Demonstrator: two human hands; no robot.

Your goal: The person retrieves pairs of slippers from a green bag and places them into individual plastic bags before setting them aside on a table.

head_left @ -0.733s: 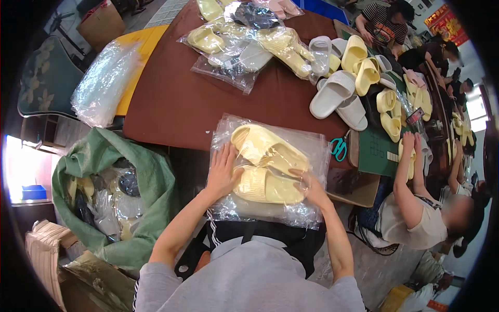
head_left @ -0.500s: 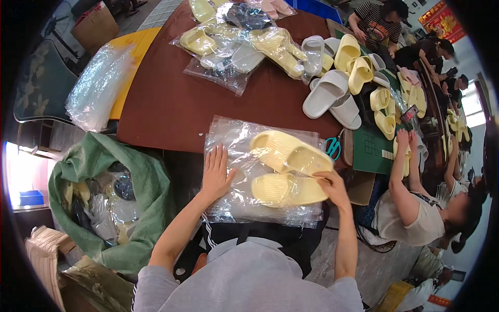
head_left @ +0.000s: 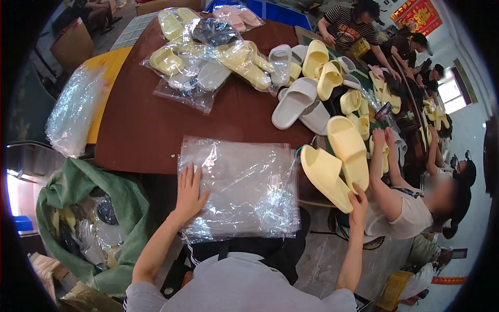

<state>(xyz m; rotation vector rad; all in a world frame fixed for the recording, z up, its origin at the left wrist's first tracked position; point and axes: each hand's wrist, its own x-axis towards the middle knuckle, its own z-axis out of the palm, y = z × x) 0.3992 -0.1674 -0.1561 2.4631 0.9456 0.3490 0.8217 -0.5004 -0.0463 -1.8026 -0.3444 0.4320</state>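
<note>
– Yellow slippers (head_left: 347, 145) shifted: off the bags (head_left: 241, 182), out to the right, carried by the right hand (head_left: 358, 205). Left hand (head_left: 189, 195) stayed on the bags.

– Right grip?

– Grasping. Thumb and fingers pinch both slippers together at their near, heel ends. Toes point far, straps face up.

– Right arm pose?

– Reached out right. Forearm runs almost straight from near to far, hand past the bags' right edge.

– Left?

– Flat, palm down, fingers a bit spread and pointing far, thumb stuck out to the right. Grasps nothing, just touches the bags at their left side. Forearm slants in from near left.

– Slippers' exact spot?

– Just right of the bags, nearer than the grey slippers (head_left: 295, 99). Resting on anything underneath? Can't tell.

– Surroundings, quick.

– Brown table (head_left: 140, 119) on the far side, bagged slippers (head_left: 210, 75) heaped at its far part. Green sack (head_left: 78, 174) near left, more packed pairs inside. Co-worker's hands (head_left: 380, 138) farther right, at another yellow slipper (head_left: 385, 158).
</note>
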